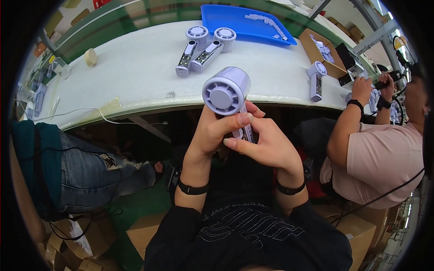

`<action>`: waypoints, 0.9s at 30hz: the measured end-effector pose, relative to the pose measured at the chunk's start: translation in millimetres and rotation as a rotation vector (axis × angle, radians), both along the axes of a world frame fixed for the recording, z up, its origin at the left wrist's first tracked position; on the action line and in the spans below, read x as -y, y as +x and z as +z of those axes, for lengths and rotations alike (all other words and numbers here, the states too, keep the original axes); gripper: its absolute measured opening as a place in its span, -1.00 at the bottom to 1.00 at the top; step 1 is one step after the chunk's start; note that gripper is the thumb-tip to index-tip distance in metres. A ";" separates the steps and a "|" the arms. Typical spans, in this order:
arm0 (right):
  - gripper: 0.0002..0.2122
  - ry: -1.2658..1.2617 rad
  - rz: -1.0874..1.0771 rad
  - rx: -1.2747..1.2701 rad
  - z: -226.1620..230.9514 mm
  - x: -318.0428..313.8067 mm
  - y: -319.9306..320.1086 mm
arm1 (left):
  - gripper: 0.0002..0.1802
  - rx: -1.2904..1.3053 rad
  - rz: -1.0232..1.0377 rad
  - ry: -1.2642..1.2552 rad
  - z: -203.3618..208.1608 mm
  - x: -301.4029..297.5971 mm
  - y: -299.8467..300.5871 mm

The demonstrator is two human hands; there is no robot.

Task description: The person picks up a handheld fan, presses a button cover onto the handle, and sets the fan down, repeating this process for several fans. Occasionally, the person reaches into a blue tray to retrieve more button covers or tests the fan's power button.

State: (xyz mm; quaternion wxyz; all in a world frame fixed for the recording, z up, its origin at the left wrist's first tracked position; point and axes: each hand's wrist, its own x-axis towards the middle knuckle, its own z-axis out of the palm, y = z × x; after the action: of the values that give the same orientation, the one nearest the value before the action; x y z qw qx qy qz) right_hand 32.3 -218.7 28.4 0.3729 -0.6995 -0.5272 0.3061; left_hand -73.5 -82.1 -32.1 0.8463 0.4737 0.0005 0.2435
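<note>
In front of my chest I hold a pale lilac handheld fan upright, its round slotted head facing me, just off the table's near edge. My left hand is closed round the handle below the head, thumb across the front. From the other side my right hand grips the same handle, its thumb on the lower front. Between the thumbs a strip of the handle's inside shows; my fingers cover the rest. Two similar fans, one on the left and one on the right, lie farther off with uncovered handles.
At the back of the white table lies a blue tray with small white parts. A cardboard box of lilac parts and another fan are on the right. A co-worker works there; another person sits left. A white cable crosses the table edge.
</note>
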 end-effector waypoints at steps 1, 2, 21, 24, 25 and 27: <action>-0.70 0.039 -0.005 -0.025 -0.2 0.0 -1.5 | -0.38 -0.004 0.011 -0.021 1.3 1.3 0.6; -0.71 0.078 -0.010 -0.050 -0.5 0.0 -3.1 | -0.38 -0.009 0.023 -0.042 2.6 2.6 1.2; -0.66 0.149 -0.201 -0.124 -20.4 -7.1 -28.0 | -0.20 0.007 -0.062 -0.089 -10.4 -8.3 -0.8; -0.60 0.192 -0.227 -0.180 -20.9 -9.3 -24.9 | 0.01 0.031 -0.071 -0.047 -5.1 -1.2 0.0; -0.59 0.241 -0.240 -0.199 -20.2 -11.0 -23.6 | 0.06 0.133 -0.043 -0.102 -0.2 4.4 3.7; -0.57 0.295 -0.255 -0.214 -16.4 -14.2 -23.5 | 0.17 0.339 0.010 -0.213 6.9 12.8 8.5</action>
State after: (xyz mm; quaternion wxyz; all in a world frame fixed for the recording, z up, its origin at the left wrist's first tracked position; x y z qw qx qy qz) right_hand 8.8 -204.6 12.0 0.5605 -0.6620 -0.4311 0.2484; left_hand -65.1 -94.9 -25.2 0.8785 0.3338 -0.1139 0.3223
